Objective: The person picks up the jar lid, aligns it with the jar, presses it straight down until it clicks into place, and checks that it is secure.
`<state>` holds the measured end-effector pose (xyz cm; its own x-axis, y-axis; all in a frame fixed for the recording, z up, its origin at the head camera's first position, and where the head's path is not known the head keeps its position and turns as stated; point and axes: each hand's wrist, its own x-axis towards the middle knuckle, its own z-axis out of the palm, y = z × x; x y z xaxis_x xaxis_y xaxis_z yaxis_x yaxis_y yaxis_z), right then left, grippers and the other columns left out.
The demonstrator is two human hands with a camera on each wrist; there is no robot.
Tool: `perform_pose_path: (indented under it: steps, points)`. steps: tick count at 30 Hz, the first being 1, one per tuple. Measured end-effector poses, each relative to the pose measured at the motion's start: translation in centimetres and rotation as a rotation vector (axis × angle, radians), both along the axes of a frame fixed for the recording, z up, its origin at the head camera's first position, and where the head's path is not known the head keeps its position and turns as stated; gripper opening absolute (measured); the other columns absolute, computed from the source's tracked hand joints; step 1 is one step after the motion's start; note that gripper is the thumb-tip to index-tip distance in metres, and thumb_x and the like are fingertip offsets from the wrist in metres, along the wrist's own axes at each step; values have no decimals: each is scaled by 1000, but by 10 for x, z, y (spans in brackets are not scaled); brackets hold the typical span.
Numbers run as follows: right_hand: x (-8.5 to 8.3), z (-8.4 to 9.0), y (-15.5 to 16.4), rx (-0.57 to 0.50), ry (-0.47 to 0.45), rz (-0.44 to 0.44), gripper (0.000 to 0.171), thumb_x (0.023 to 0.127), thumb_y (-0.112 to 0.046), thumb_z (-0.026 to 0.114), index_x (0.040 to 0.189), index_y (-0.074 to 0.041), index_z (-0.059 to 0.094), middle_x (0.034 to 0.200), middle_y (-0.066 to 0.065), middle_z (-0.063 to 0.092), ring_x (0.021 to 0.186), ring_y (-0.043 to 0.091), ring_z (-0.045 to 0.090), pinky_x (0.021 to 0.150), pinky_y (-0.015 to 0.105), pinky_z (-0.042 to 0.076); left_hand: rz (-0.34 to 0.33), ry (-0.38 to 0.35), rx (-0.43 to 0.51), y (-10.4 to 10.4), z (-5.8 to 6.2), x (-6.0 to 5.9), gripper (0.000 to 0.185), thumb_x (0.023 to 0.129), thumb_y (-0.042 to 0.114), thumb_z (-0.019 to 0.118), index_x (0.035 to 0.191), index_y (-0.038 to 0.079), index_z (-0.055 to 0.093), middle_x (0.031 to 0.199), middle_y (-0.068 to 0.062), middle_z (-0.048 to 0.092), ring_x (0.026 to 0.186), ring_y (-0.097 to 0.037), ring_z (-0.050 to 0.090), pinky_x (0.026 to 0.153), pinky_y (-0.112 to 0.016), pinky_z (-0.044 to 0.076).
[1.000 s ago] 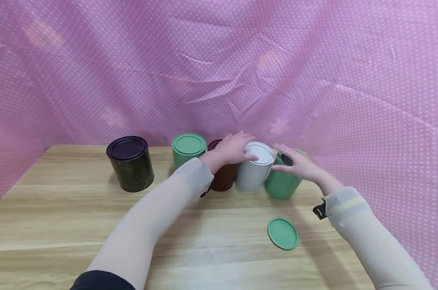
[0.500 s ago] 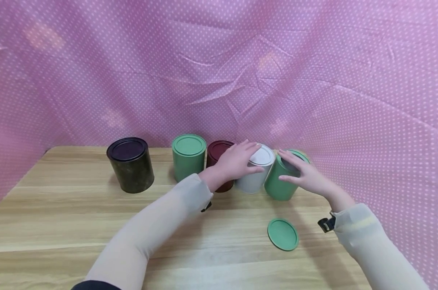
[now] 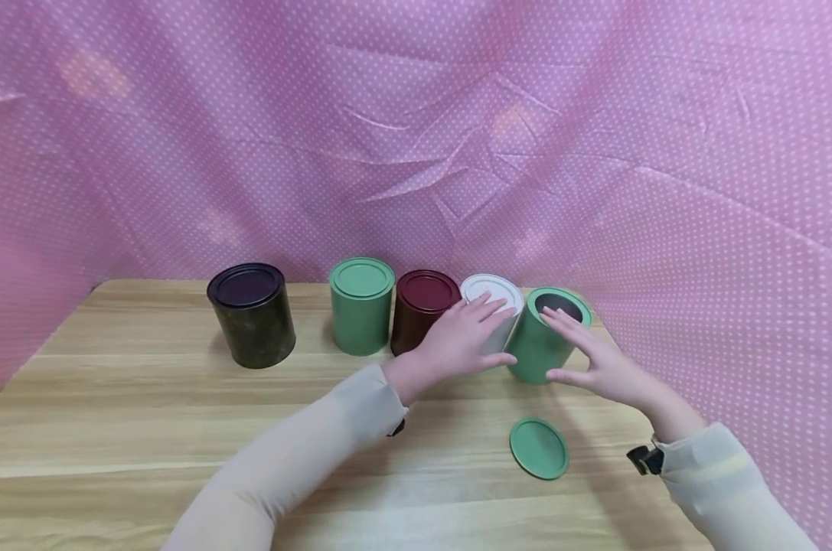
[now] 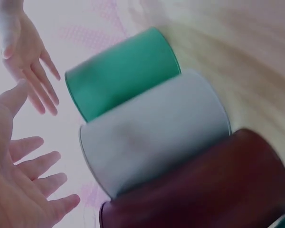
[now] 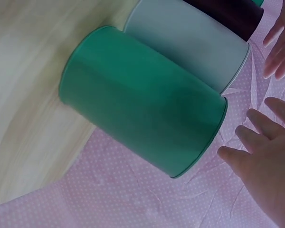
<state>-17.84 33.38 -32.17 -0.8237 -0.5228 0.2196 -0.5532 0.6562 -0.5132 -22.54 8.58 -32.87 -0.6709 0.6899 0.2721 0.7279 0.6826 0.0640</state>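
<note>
My left hand (image 3: 457, 340) hovers with spread fingers in front of the white can (image 4: 156, 135), hiding part of it in the head view. Fingers apart, my right hand (image 3: 605, 367) is near the rim of the lidless green can (image 5: 142, 102); the left wrist view shows a gap between hand and can. Neither hand holds anything. The white can has its lid on and stands against the uncovered green can. A dark red can (image 3: 427, 292) with a lid is on its left. On the tabletop in front lies a loose green lid (image 3: 539, 448).
A second green can (image 3: 362, 310), lidded, stands left of the red one. Farther left is a black can (image 3: 253, 317) with its lid on. Pink dotted cloth (image 3: 416, 153) hangs behind the wooden table (image 3: 147, 428) and along its sides.
Both hands have drawn back toward the front edge, away from the white and uncovered green cans. More of the red can and of the green can's opening shows now. The cans stay in place.
</note>
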Motion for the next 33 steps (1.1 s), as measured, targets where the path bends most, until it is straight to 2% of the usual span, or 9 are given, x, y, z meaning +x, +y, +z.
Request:
perform_pose_path:
  steps: [8, 15, 19, 21, 23, 24, 26, 30, 33]
  points:
    - [19, -10, 5, 43, 57, 6, 81, 83, -17, 75, 150, -4, 32, 154, 27, 27, 143, 47, 19, 101, 73, 26, -29, -66, 9, 10, -20, 19, 79, 89, 65, 51, 152, 22, 32, 157, 1, 33, 147, -23, 26, 118, -43, 28]
    - [34, -25, 7, 57, 53, 8, 85, 82, -20, 75, 153, -10, 28, 157, 24, 23, 146, 4, 9, 98, 73, 30, -16, -125, -27, 12, -41, 31, 78, 90, 66, 50, 153, 24, 30, 157, 1, 33, 147, -23, 26, 118, -43, 28]
    - [38, -34, 11, 23, 20, -1, 87, 82, -17, 75, 153, -11, 26, 158, 22, 20, 142, -7, 3, 98, 75, 28, -9, -151, -24, 13, -47, 37, 77, 89, 66, 50, 152, 24, 32, 157, 1, 34, 146, -25, 27, 118, -43, 28]
    - [40, -38, 14, 26, 30, -9, 87, 82, -17, 75, 154, -11, 26, 159, 20, 20, 140, -10, 4, 108, 63, 29, -13, -158, -25, 14, -50, 40, 77, 89, 66, 50, 152, 24, 33, 156, 0, 35, 146, -25, 29, 118, -42, 28]
    - [41, -44, 16, 32, 53, -4, 88, 81, -17, 76, 153, -10, 27, 159, 18, 21, 140, -11, 6, 116, 42, 28, -20, -164, -31, 15, -52, 42, 77, 89, 67, 49, 151, 24, 34, 156, 0, 35, 145, -26, 30, 118, -42, 28]
    - [42, -47, 18, 34, 68, 0, 88, 80, -17, 76, 153, -9, 27, 160, 17, 21, 140, -11, 7, 115, 41, 29, -24, -165, -36, 15, -53, 43, 77, 89, 67, 49, 151, 24, 34, 156, 0, 36, 145, -27, 31, 118, -42, 29]
    - [43, -53, 20, 32, 82, 14, 89, 79, -16, 77, 153, -8, 28, 161, 12, 20, 139, -11, 8, 113, 41, 32, -35, -162, -51, 16, -57, 45, 77, 89, 69, 47, 151, 23, 35, 155, -1, 37, 144, -27, 32, 117, -41, 30]
    - [46, -63, 22, 12, 49, 41, 88, 80, -16, 77, 153, -8, 27, 162, 8, 16, 137, -14, 7, 92, 74, 34, -45, -161, -93, 19, -63, 50, 80, 88, 70, 46, 151, 23, 33, 154, 0, 38, 144, -27, 32, 116, -41, 33]
    - [48, -68, 23, 10, 24, 39, 87, 80, -17, 76, 152, -8, 28, 162, 8, 16, 136, -15, 6, 93, 74, 33, -49, -160, -117, 19, -66, 52, 81, 88, 70, 47, 152, 21, 32, 154, -1, 39, 144, -27, 33, 116, -40, 33]
